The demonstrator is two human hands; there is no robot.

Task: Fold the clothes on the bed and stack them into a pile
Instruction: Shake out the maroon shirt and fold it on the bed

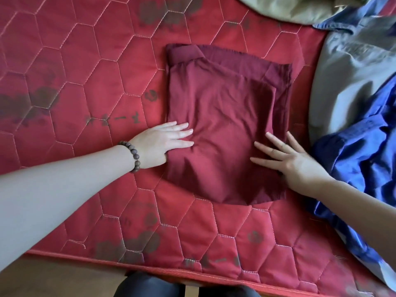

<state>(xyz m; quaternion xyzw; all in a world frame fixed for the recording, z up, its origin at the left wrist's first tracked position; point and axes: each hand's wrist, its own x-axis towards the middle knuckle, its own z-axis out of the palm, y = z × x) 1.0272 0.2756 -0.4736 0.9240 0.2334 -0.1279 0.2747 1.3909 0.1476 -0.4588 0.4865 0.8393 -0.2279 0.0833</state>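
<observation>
Both hands, the left hand (162,144) and the right hand (293,161), lie flat with fingers straight, gripping nothing, on a folded maroon garment (225,125) mid-bed (85,82); its uneven layers may slip apart if lifted carelessly, and the loose blue garment (360,159) alongside could snag.

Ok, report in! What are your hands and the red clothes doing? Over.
Left hand and right hand flat on folded maroon garment. Blue clothes unfolded alongside.

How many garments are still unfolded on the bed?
4 visible: olive garment top right, denim-blue shirt beside it, grey garment at right, bright blue shirt below it. Others may be hidden.
</observation>
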